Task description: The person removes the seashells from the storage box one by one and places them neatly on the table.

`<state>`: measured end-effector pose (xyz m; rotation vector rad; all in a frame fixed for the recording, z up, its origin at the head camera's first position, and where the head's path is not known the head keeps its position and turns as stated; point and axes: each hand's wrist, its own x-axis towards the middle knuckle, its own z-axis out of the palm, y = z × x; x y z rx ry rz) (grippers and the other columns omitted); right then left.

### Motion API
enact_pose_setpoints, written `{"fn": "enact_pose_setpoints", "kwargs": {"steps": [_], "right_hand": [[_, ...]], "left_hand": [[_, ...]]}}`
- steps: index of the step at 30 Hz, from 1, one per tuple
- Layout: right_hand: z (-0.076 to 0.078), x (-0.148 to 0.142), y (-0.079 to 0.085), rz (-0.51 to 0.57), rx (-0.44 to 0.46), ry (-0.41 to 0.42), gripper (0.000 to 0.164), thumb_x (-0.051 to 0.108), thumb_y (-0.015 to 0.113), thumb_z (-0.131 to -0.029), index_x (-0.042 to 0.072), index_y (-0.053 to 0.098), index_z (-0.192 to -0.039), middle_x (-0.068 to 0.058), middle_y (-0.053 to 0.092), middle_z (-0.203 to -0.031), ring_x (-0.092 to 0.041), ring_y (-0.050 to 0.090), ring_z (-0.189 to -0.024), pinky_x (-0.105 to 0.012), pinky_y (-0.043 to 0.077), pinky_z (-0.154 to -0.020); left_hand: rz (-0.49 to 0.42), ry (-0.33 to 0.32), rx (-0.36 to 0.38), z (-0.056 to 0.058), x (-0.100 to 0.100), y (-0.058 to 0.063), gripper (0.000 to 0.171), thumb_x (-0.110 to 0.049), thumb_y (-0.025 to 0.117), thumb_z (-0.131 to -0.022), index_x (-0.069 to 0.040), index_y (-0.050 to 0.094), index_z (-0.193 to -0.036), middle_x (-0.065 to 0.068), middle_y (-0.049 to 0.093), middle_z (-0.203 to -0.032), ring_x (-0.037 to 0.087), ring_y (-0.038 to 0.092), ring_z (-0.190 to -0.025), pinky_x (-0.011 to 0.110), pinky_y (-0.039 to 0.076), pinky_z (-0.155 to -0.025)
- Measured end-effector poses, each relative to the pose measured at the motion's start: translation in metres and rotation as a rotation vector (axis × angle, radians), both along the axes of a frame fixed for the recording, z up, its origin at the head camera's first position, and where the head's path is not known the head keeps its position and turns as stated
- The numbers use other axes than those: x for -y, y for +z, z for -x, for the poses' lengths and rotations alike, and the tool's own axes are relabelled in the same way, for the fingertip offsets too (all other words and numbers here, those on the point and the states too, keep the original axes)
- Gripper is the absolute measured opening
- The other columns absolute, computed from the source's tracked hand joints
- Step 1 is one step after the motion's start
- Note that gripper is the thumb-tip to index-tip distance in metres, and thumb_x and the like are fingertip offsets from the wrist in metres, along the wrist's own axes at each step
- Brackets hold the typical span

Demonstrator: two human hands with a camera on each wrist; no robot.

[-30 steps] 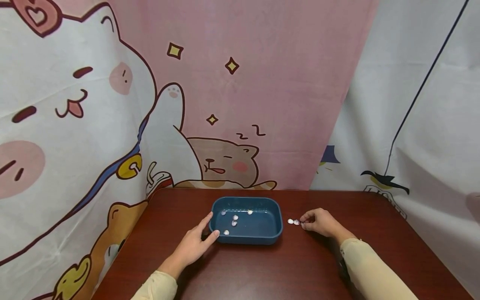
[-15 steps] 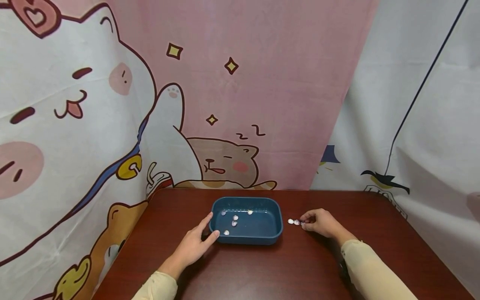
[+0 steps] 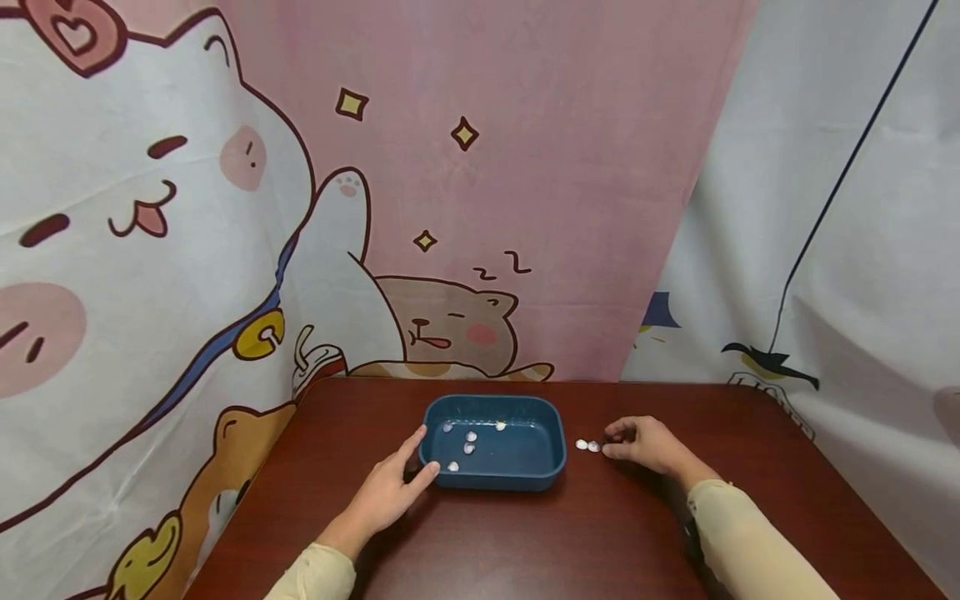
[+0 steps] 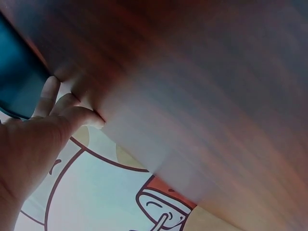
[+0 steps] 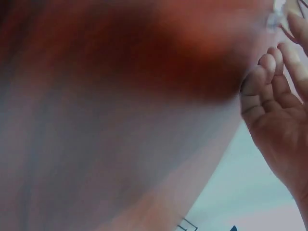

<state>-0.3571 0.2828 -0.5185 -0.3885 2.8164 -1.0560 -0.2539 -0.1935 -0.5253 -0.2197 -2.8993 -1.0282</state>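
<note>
A blue rectangular dish (image 3: 491, 482) stands on the table with several small white-and-purple shells (image 3: 470, 437) inside. My left hand (image 3: 386, 489) rests against its left end, with thumb and forefinger spread along the rim. In the left wrist view the left hand's other fingers (image 4: 67, 103) extend down beside the dish (image 4: 21, 72). Right of the dish, two shells (image 3: 588, 446) lie side by side on the table. My right hand (image 3: 641, 444) is just beside them. Its thumb and forefinger are parted, and no shell shows between them. A pale cluster of shells (image 5: 274, 19) appears beyond its fingertips in the right wrist view.
The dark reddish wood table (image 3: 525, 542) reaches back to a hanging cloth (image 3: 585, 192) printed with cartoon cats. More of this cloth runs along the left and right sides. Light sleeves (image 3: 750, 533) cover both forearms.
The right thumb and forefinger have parted slightly. A third shell, seen earlier at their tips, no longer shows in the head view. The left hand and dish stay in place.
</note>
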Motion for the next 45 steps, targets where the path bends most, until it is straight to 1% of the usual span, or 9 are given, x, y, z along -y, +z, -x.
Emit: {"fn": "enact_pose_setpoints", "kwargs": {"steps": [4, 7, 12, 19, 24, 27, 31, 37, 45], "right_hand": [[0.005, 0.025, 0.021, 0.077, -0.063, -0.066, 0.059, 0.046, 0.079, -0.097, 0.005, 0.069, -0.137, -0.014, 0.074, -0.124, -0.025, 0.069, -0.109, -0.045, 0.059, -0.094], [0.006, 0.061, 0.041, 0.128, -0.109, -0.051, 0.054, 0.046, 0.078, -0.098, 0.011, 0.069, -0.138, -0.012, 0.074, -0.125, -0.025, 0.070, -0.110, -0.044, 0.059, -0.093], [-0.007, 0.135, 0.059, 0.073, -0.182, 0.132, 0.039, 0.034, 0.080, -0.098, 0.016, 0.073, -0.131, -0.009, 0.076, -0.124, -0.022, 0.071, -0.108, -0.044, 0.061, -0.093], [-0.026, 0.203, 0.038, -0.052, -0.131, 0.406, 0.050, 0.039, 0.079, -0.098, 0.009, 0.071, -0.137, -0.012, 0.075, -0.131, -0.024, 0.073, -0.109, -0.046, 0.062, -0.095], [-0.028, 0.212, 0.018, -0.033, -0.082, 0.413, 0.057, 0.050, 0.078, -0.096, 0.011, 0.072, -0.137, -0.006, 0.076, -0.129, -0.017, 0.071, -0.104, -0.037, 0.061, -0.091], [-0.025, 0.212, 0.015, -0.033, -0.091, 0.411, 0.053, 0.042, 0.084, -0.093, 0.010, 0.074, -0.134, -0.006, 0.076, -0.127, -0.017, 0.070, -0.102, -0.038, 0.062, -0.090], [-0.019, 0.210, 0.016, -0.129, -0.111, 0.459, 0.047, 0.026, 0.090, -0.089, 0.011, 0.077, -0.131, -0.005, 0.078, -0.128, -0.022, 0.073, -0.111, -0.044, 0.061, -0.099], [-0.014, 0.212, 0.011, -0.216, -0.130, 0.525, 0.033, 0.015, 0.088, -0.089, 0.015, 0.083, -0.122, -0.001, 0.081, -0.121, -0.018, 0.073, -0.114, -0.043, 0.059, -0.103], [-0.012, 0.231, 0.009, -0.233, -0.164, 0.428, 0.051, 0.021, 0.091, -0.086, 0.011, 0.071, -0.132, -0.005, 0.073, -0.118, -0.017, 0.068, -0.105, -0.040, 0.059, -0.097]], "left_hand": [[0.005, 0.008, 0.006, -0.001, 0.002, -0.002, 0.076, -0.058, 0.062, -0.103, -0.028, 0.036, -0.168, 0.019, 0.060, -0.154, 0.041, 0.061, -0.139, 0.066, 0.048, -0.112], [0.009, 0.012, 0.002, -0.001, 0.003, -0.002, 0.076, -0.057, 0.062, -0.104, -0.028, 0.036, -0.168, 0.019, 0.062, -0.151, 0.041, 0.062, -0.138, 0.066, 0.049, -0.111], [0.008, 0.021, 0.010, -0.002, 0.005, -0.002, 0.075, -0.057, 0.062, -0.104, -0.028, 0.036, -0.168, 0.019, 0.063, -0.151, 0.041, 0.063, -0.137, 0.066, 0.049, -0.110], [0.010, 0.002, 0.027, -0.002, 0.002, -0.001, 0.076, -0.060, 0.061, -0.104, -0.029, 0.035, -0.169, 0.018, 0.066, -0.146, 0.039, 0.065, -0.134, 0.067, 0.050, -0.109], [0.003, -0.030, 0.024, -0.001, -0.001, 0.001, 0.076, -0.060, 0.060, -0.104, -0.029, 0.034, -0.169, 0.017, 0.066, -0.146, 0.039, 0.066, -0.133, 0.067, 0.050, -0.108], [0.004, -0.029, 0.021, -0.001, -0.001, 0.002, 0.078, -0.063, 0.059, -0.103, -0.030, 0.034, -0.169, 0.017, 0.065, -0.148, 0.039, 0.064, -0.135, 0.067, 0.049, -0.110], [0.015, -0.024, 0.018, -0.001, 0.001, 0.002, 0.080, -0.068, 0.057, -0.102, -0.030, 0.034, -0.169, 0.018, 0.064, -0.148, 0.039, 0.063, -0.136, 0.067, 0.049, -0.110], [0.026, -0.028, -0.001, 0.000, 0.001, 0.002, 0.080, -0.068, 0.058, -0.102, -0.029, 0.035, -0.169, 0.018, 0.064, -0.148, 0.039, 0.063, -0.136, 0.065, 0.049, -0.111], [0.014, -0.036, 0.006, 0.000, 0.001, 0.001, 0.079, -0.068, 0.057, -0.102, -0.030, 0.035, -0.168, 0.015, 0.068, -0.141, 0.035, 0.066, -0.131, 0.064, 0.051, -0.108]]}}
